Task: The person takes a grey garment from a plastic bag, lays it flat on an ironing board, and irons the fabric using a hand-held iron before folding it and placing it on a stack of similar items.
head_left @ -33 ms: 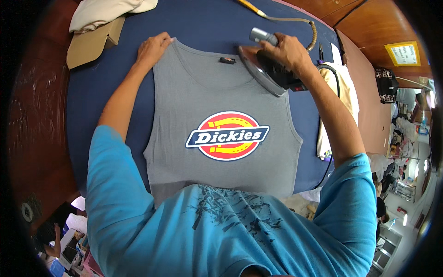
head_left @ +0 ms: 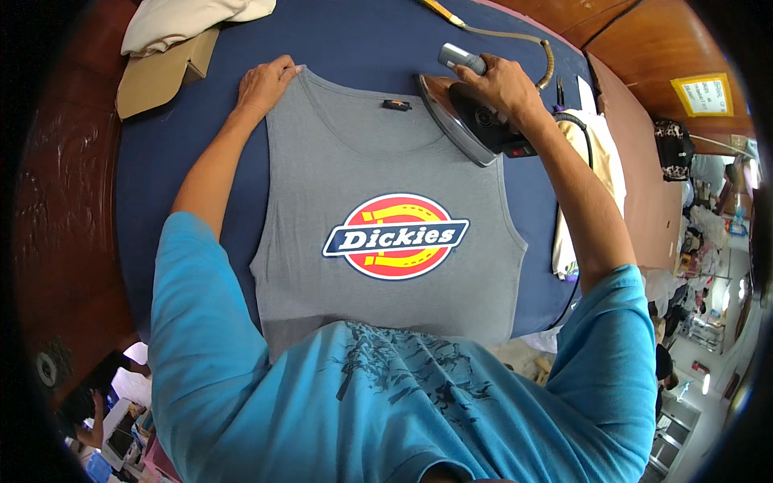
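Observation:
A grey sleeveless shirt [head_left: 314, 193] lies spread flat, its neckline at the far end and a red, yellow and white printed emblem on the chest. At its far left shoulder, my left hand [head_left: 268, 83] pinches the corner of the fabric. My right hand [head_left: 506, 87] is wrapped round the handle of a steam iron [head_left: 463, 117]. The iron rests over the far right shoulder and armhole edge, covering that part of the shirt. A small dark label [head_left: 396, 105] shows inside the neckline. The shirt's near end is hidden by my torso.
Dark blue cloth covers the table [head_left: 354, 36]. A cardboard box [head_left: 165, 80] with pale folded fabric [head_left: 193, 20] stands far left. Cream folded cloth [head_left: 604, 153] lies right, beside the iron's black cord [head_left: 586, 133]. A yellow-handled tool with a coiled hose [head_left: 550, 60] lies at the far side.
The iron and my right hand have shifted very slightly. My left hand stays on the shirt's shoulder corner.

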Action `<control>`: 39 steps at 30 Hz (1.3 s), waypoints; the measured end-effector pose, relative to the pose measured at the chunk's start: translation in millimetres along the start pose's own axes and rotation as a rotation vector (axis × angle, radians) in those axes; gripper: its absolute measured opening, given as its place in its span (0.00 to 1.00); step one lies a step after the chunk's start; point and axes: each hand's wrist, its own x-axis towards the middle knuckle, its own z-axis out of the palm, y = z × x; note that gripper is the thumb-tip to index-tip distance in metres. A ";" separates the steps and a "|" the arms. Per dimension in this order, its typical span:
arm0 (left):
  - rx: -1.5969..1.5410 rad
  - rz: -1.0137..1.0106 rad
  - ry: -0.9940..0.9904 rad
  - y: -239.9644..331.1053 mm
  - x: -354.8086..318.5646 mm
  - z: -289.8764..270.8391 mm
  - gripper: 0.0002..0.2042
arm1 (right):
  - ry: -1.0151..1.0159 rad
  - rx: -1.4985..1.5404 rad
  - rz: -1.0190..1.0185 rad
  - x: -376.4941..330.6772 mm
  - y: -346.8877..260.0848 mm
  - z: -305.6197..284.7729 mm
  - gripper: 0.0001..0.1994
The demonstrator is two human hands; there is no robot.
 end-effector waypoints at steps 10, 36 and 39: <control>0.080 0.189 0.162 -21.6 6.5 19.9 0.14 | -0.050 -0.065 -0.481 3.6 -65.5 14.0 0.31; -0.130 0.238 0.074 -29.0 20.9 13.4 0.17 | -0.166 -0.150 -0.651 -15.5 -176.6 35.6 0.27; -0.146 0.343 0.022 -24.4 24.8 0.3 0.16 | -0.110 -0.137 -0.729 -20.8 -193.3 48.7 0.29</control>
